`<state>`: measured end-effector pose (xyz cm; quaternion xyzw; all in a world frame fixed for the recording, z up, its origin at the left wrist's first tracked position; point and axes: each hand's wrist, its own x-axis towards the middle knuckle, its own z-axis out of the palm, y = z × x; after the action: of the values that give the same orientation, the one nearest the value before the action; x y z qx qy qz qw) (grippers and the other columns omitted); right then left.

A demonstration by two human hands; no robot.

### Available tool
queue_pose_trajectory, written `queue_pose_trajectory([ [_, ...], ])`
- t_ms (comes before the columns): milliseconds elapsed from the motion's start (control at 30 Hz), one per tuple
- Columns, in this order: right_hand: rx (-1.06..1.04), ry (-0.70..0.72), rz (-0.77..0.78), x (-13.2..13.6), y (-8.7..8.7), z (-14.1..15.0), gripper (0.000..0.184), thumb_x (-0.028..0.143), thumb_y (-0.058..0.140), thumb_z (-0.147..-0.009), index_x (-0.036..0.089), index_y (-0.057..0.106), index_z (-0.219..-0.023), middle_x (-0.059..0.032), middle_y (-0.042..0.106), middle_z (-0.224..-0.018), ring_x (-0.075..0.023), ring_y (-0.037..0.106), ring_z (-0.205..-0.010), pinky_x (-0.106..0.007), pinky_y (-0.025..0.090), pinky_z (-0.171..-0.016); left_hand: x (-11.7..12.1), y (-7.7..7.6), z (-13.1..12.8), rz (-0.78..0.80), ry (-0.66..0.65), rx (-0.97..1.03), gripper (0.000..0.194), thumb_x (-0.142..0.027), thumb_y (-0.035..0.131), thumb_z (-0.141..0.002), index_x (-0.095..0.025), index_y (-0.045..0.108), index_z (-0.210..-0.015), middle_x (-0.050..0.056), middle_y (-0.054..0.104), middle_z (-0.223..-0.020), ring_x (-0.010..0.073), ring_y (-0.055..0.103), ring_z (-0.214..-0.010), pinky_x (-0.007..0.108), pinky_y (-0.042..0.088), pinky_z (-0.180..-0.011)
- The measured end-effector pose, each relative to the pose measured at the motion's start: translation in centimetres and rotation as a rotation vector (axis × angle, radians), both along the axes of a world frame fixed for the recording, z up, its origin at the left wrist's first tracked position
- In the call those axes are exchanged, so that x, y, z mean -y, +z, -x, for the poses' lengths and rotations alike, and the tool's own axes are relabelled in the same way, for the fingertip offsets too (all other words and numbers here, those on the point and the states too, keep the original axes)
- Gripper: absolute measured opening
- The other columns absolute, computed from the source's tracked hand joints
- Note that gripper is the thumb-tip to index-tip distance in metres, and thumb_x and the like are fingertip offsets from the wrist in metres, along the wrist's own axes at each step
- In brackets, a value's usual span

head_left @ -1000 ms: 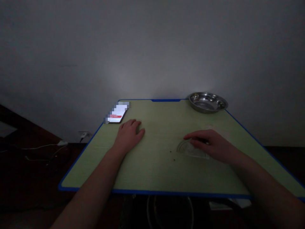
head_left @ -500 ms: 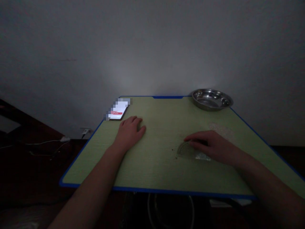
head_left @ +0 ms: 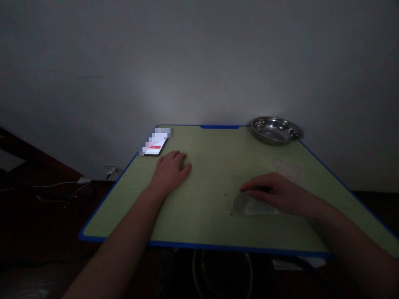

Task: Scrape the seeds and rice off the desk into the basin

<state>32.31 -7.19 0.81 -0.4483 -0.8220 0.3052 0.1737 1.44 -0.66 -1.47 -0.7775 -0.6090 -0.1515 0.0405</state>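
Observation:
My right hand (head_left: 276, 193) pinches a clear, half-round protractor (head_left: 249, 206) at its curved upper edge, thumb and fingers pressed together. The protractor's straight edge faces me, close to the table surface; whether it lies fully flat I cannot tell. Part of its right side is hidden under my hand. Two small dark specks (head_left: 231, 214) mark the table just left of it. My left hand (head_left: 171, 170) rests palm down on the table with its fingers stretched and thumb apart, holding nothing.
A phone (head_left: 155, 145) with a lit screen lies at the table's far left. A steel bowl (head_left: 277, 135) sits at the far right corner. Behind my right hand is a pale patch (head_left: 289, 168) on the green table (head_left: 205, 216). A wall rises behind the table.
My right hand has shifted slightly toward me with the protractor, whose straight edge now shows lower and more clearly. My left hand stays in place.

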Motion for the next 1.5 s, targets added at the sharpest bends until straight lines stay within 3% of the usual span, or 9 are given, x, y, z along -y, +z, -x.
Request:
queue_pose_trajectory([
  [200, 0.016, -0.063, -0.035, -0.3, -0.1, -0.1, 0.031, 0.036, 0.049, -0.089, 0.021, 0.073, -0.102, -0.0055, 0.074, -0.096, -0.0211, 0.067, -0.084, -0.034, 0.052, -0.076, 0.0, 0.0, 0.0, -0.001, -0.010, -0.005, 0.042, -0.041, 0.045, -0.087, -0.016, 0.059, -0.118, 0.013, 0.058, -0.128, 0.0275, 0.052, -0.120, 0.044, 0.037, -0.102],
  [333, 0.006, -0.015, 0.008, 0.1, 0.2, 0.2, 0.029, 0.034, 0.049, -0.089, 0.021, 0.072, -0.102, -0.0047, 0.074, -0.095, -0.0200, 0.067, -0.083, -0.032, 0.052, -0.074, 0.0, -0.1, 0.1, -0.012, -0.006, 0.008, 0.041, -0.041, 0.046, -0.087, -0.017, 0.060, -0.117, 0.013, 0.058, -0.128, 0.0282, 0.052, -0.120, 0.045, 0.037, -0.102],
  [633, 0.056, -0.003, -0.047, 0.8, 0.2, 1.3, 0.026, 0.030, 0.050, -0.091, 0.023, 0.072, -0.100, -0.0043, 0.074, -0.094, -0.0188, 0.067, -0.080, -0.031, 0.051, -0.071, 0.2, 0.0, -0.1, -0.006, -0.003, 0.020, 0.042, -0.040, 0.047, -0.086, -0.015, 0.059, -0.118, 0.014, 0.058, -0.127, 0.0293, 0.052, -0.118, 0.045, 0.036, -0.102],
  [1233, 0.029, -0.005, 0.002, 6.0, 0.2, 2.4, 0.023, 0.031, 0.052, -0.091, 0.025, 0.072, -0.100, -0.0030, 0.074, -0.098, -0.0175, 0.067, -0.088, -0.031, 0.051, -0.081, 0.1, 0.1, -0.2, 0.006, 0.002, 0.021, 0.042, -0.039, 0.046, -0.086, -0.016, 0.059, -0.119, 0.014, 0.057, -0.130, 0.0288, 0.050, -0.121, 0.045, 0.036, -0.102],
  [1333, -0.003, -0.061, -0.002, 5.2, 0.5, 2.0, 0.023, 0.031, 0.051, -0.090, 0.024, 0.072, -0.097, -0.0031, 0.074, -0.094, -0.0176, 0.067, -0.084, -0.030, 0.052, -0.075, 0.1, 0.1, -0.1, 0.009, 0.006, 0.026, 0.042, -0.039, 0.046, -0.086, -0.017, 0.059, -0.119, 0.014, 0.057, -0.130, 0.0282, 0.050, -0.121, 0.045, 0.035, -0.103],
  [1500, -0.024, -0.293, -0.120, 2.4, 0.3, 1.4, 0.025, 0.032, 0.051, -0.088, 0.021, 0.071, -0.099, -0.0043, 0.074, -0.084, -0.0173, 0.064, -0.069, -0.029, 0.049, -0.062, 0.1, 0.1, -0.1, 0.015, 0.002, 0.028, 0.043, -0.040, 0.045, -0.087, -0.016, 0.059, -0.119, 0.014, 0.056, -0.131, 0.0290, 0.050, -0.122, 0.046, 0.035, -0.102],
])
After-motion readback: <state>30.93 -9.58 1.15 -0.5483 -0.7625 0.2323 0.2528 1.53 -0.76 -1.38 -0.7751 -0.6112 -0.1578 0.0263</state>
